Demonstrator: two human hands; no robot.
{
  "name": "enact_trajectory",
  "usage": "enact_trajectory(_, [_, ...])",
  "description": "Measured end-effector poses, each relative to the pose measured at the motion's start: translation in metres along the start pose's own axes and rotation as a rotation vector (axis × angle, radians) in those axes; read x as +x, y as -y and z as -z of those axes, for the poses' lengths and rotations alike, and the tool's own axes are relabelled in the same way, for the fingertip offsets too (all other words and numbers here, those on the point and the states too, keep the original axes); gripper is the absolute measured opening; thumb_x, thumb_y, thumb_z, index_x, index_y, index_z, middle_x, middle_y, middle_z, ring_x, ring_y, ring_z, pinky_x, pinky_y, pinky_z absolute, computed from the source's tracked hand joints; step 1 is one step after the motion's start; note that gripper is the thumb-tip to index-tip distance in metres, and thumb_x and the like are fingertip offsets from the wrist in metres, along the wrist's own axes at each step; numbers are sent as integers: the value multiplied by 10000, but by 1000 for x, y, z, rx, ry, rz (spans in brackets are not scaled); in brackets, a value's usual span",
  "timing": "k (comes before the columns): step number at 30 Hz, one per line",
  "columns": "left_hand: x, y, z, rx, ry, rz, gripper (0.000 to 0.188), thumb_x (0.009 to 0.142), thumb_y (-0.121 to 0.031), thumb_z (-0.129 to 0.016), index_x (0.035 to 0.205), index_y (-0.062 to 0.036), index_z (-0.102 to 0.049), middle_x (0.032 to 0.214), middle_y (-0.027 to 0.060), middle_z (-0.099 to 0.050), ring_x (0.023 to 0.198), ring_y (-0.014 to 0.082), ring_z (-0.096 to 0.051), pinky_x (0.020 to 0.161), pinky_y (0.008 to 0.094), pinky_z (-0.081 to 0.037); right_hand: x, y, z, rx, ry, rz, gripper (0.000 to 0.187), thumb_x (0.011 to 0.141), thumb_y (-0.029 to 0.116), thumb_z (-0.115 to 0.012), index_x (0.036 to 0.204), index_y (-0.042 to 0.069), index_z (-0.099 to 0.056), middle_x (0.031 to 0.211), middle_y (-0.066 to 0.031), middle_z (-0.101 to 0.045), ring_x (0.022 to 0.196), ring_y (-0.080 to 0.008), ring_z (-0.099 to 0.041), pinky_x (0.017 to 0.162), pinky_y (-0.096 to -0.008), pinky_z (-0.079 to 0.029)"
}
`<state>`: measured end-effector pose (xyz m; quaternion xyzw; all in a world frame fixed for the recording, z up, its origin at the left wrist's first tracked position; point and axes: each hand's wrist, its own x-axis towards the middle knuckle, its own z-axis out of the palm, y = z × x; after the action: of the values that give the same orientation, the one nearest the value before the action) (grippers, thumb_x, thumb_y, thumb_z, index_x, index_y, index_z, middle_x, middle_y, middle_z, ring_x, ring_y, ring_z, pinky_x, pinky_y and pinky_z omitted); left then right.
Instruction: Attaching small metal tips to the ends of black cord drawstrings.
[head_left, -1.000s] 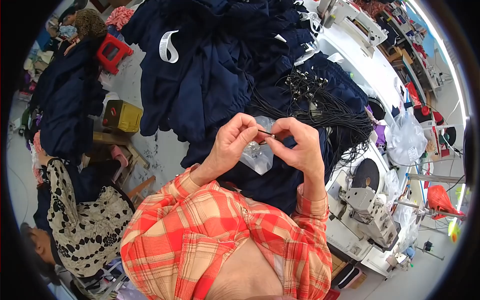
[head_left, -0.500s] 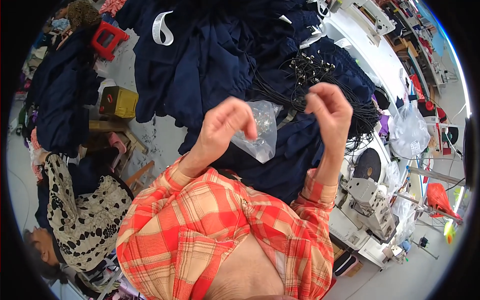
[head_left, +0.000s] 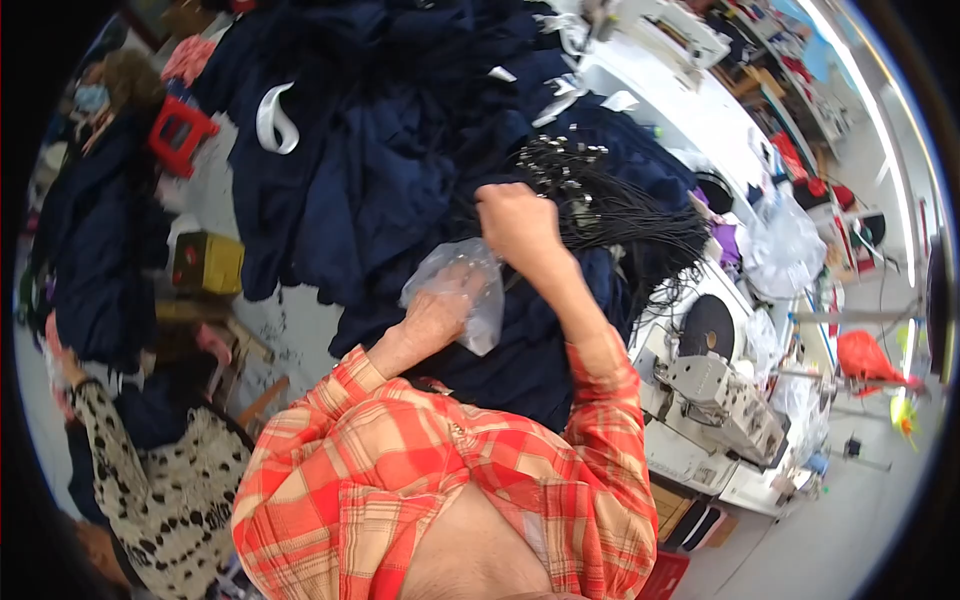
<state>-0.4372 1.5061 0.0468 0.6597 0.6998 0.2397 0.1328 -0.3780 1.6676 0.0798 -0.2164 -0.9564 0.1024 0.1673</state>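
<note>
My left hand (head_left: 440,308) reaches into a clear plastic bag (head_left: 485,325) lying on the navy cloth. Cloudy plastic covers its fingers, so their grip does not show; small bits in the bag were visible a moment earlier. Just beyond the bag, my right hand (head_left: 520,228) is closed, with its fingertips curled down out of sight; what they hold, if anything, is hidden. Right beside it, a bundle of black cords (head_left: 630,215) with small shiny metal ends (head_left: 560,160) spreads over the dark garments (head_left: 370,180).
A white curled strip (head_left: 277,120) lies on the garments. To the right stand a sewing machine (head_left: 715,390) and a stuffed clear bag (head_left: 785,245). At left are a red stool (head_left: 180,137), a yellow-and-black can (head_left: 207,263) and a co-worker in a spotted top (head_left: 185,480).
My left hand has gone from above the bag into it. My right hand has moved left, from over the cords to just beyond the bag. The whole view has shifted slightly.
</note>
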Motion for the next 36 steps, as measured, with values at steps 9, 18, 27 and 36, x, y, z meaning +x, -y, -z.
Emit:
enact_trajectory(9, [1, 35, -52, 180, -111, -229, 313, 708, -180, -590, 1002, -75, -613, 989, 147, -592, 939, 305, -562, 845, 413, -439, -2, -15, -46, -16, -20, 60, 99, 699, 132, -608, 754, 57, -574, 741, -94, -594, 740, -269, -595, 623, -377, -485])
enact_trajectory(18, [-3, 21, -37, 259, -175, -287, 333, 625, -124, -624, 949, -49, -595, 971, 136, -565, 909, 321, -522, 792, 415, -423, -6, -8, -14, 214, -100, -71, 97, 771, 181, -585, 782, 85, -588, 737, -76, -623, 736, -269, -609, 637, -375, -480])
enact_trajectory(27, [-25, -3, 38, -346, -69, -151, 130, 753, -45, -588, 883, -35, -576, 743, 158, -584, 700, 353, -572, 625, 368, -475, -13, -17, 33, 945, -277, -248, 94, 829, 31, -550, 891, -9, -609, 716, -43, -611, 647, -91, -567, 616, -216, -453])
enact_trajectory(36, [-28, 0, 90, -1596, -422, 259, 249, 908, -104, -506, 1115, 24, -561, 826, 44, -599, 729, 85, -558, 672, 214, -464, -34, 54, 80, 906, -208, -62, 38, 830, -2, -579, 862, -15, -595, 664, 33, -542, 565, -17, -459, 505, -154, -351])
